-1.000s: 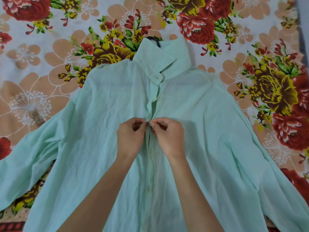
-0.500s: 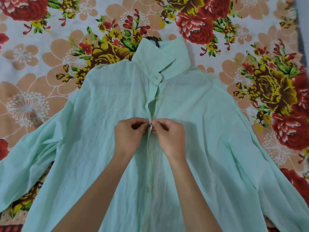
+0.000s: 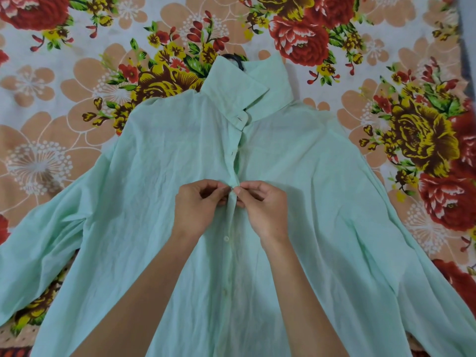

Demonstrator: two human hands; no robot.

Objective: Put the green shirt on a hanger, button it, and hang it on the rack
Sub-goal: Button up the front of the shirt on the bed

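The pale green shirt (image 3: 322,202) lies flat, front up, sleeves spread to both sides, collar at the top. Only the black hook of the hanger (image 3: 233,59) shows above the collar; the rest is hidden inside the shirt. My left hand (image 3: 198,210) and my right hand (image 3: 265,210) meet at the shirt's front placket at mid-chest, each pinching one edge of the fabric between thumb and fingers. Two small buttons sit unfastened on the placket below my hands. The placket looks closed up toward the collar.
A floral bedsheet (image 3: 77,94) with red, yellow and peach flowers lies under the shirt and fills the view. A dark strip (image 3: 467,42) runs along the far right edge. No rack is in view.
Both hands stay pinched at the same spot on the placket, with only small finger shifts. The view has drifted slightly.
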